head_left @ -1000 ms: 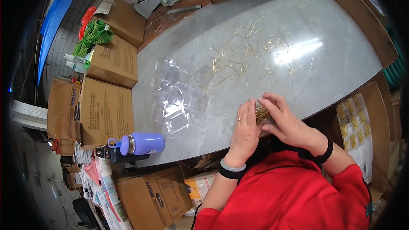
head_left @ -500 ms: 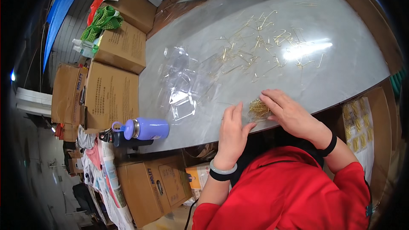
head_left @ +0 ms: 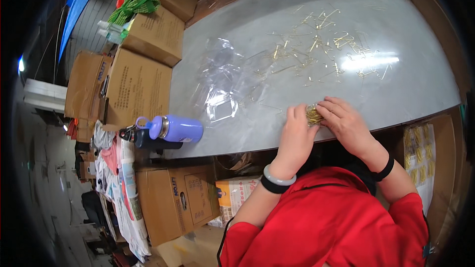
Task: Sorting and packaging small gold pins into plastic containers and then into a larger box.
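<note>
A small bunch of gold wire hooks sits at the near edge of the grey table, pressed between my two hands. From its left side, my left hand closes in with fingers together and thumb against it. My right hand bends over the other side, its fingertips resting on the wires. Farther up the table, loose gold wire hooks lie scattered in a tangle. Clear plastic packaging is heaped to the left of them. The lower part of the bunch is hidden by my fingers.
A purple bottle lies on the table's left corner beside a dark one. Cardboard boxes line the left side. At the right, below the table edge, an open carton holds a sheet of packed gold pieces.
My left hand has moved right, up against the bunch. Both hands now squeeze it from two sides, where a gap stood before on the left. The view has shifted slightly.
</note>
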Demonstrator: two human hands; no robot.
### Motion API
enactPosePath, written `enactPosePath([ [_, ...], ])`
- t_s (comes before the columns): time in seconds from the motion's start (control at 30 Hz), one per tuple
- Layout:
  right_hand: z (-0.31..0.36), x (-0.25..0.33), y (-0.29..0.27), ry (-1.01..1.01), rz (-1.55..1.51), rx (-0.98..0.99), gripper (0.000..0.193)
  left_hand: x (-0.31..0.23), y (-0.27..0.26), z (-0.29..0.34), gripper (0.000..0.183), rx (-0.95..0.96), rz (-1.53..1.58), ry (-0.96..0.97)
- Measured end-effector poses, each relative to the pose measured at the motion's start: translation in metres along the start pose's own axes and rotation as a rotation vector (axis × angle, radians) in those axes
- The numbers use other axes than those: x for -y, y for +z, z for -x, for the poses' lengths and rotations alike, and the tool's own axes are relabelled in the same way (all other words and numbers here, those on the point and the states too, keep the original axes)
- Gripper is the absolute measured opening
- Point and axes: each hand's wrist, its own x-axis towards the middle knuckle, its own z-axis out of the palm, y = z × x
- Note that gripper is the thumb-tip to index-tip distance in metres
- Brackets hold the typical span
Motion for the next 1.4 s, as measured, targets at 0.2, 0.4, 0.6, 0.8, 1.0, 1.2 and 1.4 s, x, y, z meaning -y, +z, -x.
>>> enactPosePath([
  [0.2,0.002,0.009,0.005,0.046,0.048,-0.102,0.039,0.015,-0.004,-0.007,0.047,0.019,0.141,-0.105],
  [0.4,0.006,0.000,0.004,0.035,0.076,-0.121,0.037,0.052,-0.093,-0.036,0.024,-0.118,-0.342,-0.231],
  [0.6,0.006,0.001,0.008,0.062,0.027,-0.180,0.036,0.060,-0.093,-0.059,0.026,-0.012,-0.751,-0.009],
  [0.8,0.009,-0.002,0.010,0.084,0.004,-0.196,0.036,0.015,-0.112,-0.040,0.011,-0.226,-0.412,0.217],
  [1.0,0.008,0.001,0.009,0.088,-0.009,-0.183,0.037,0.042,-0.090,0.015,0.016,-0.137,-0.121,0.094],
  [1.2,0.007,0.002,0.008,0.093,0.024,-0.165,0.037,0.051,-0.075,0.039,0.019,-0.493,0.153,-0.234],
  [1.4,0.006,0.002,0.009,0.070,0.067,-0.155,0.036,0.049,-0.058,0.028,0.030,-0.338,-0.218,-0.373],
])
